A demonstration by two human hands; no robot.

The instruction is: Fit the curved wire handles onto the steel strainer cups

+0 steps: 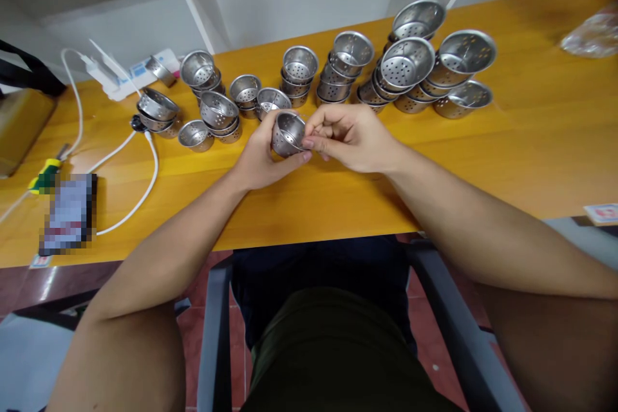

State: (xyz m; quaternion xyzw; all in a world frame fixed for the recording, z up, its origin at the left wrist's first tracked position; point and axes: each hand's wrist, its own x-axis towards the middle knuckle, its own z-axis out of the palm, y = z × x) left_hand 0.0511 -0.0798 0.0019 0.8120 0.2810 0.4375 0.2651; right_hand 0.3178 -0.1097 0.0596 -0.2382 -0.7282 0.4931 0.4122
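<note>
A small perforated steel strainer basket (pixel 288 135) is tilted in my left hand (pixel 263 154), its opening turned toward my right hand. The fingers and thumb of the left hand wrap round its wall. At the basket's right rim, my right hand (pixel 350 135) is closed in a pinch; what lies between its fingertips is hidden. Both hands are above the front part of the wooden table (pixel 309 206). Just behind them stand more strainer baskets, among them a small one (pixel 273 102) and a two-high stack (pixel 245 91).
Taller stacks of larger baskets (pixel 408 64) stand at the back right. To the left lie a power strip (pixel 140 74), white cables (pixel 157 167), a green-yellow screwdriver (pixel 46 175) and a blurred-out phone-like object (pixel 70 212). A clear plastic bag (pixel 593 35) rests far right.
</note>
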